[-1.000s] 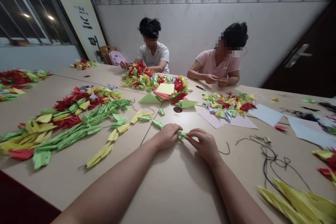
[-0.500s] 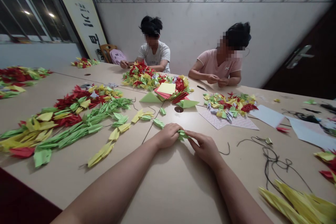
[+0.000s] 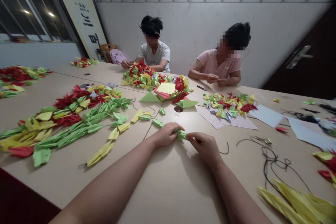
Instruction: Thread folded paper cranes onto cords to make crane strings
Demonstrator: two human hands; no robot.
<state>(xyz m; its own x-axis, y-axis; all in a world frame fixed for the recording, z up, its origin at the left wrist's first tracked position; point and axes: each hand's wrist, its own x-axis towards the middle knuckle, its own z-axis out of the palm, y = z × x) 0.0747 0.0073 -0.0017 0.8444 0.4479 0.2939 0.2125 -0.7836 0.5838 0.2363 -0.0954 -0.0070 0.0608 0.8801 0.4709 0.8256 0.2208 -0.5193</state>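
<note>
Over the middle of the table, a green folded paper piece (image 3: 181,134) sits between my two hands. My left hand (image 3: 167,135) is closed around its left side, the fingers partly hiding it. From the right, my right hand (image 3: 205,146) pinches the piece's tip between thumb and forefinger. Just beyond my left hand lie small loose green paper pieces (image 3: 158,123). A string of yellow folded pieces (image 3: 113,133) runs along the table to the left, next to a long bundle of green ones (image 3: 81,126). To the right of my right hand lies a short black cord (image 3: 226,148).
Several multicoloured heaps of folded paper (image 3: 228,105) cover parts of the table (image 3: 168,189). Stacked coloured sheets (image 3: 166,88) lie ahead of my hands. Tangled black cord (image 3: 273,161) and yellow pieces (image 3: 291,203) are at right. Two people (image 3: 154,50) sit opposite, working with their hands.
My right hand has drawn slightly right and down, its fingers going from stretched along the green paper to a pinch at its tip. My left hand has shifted slightly left.
</note>
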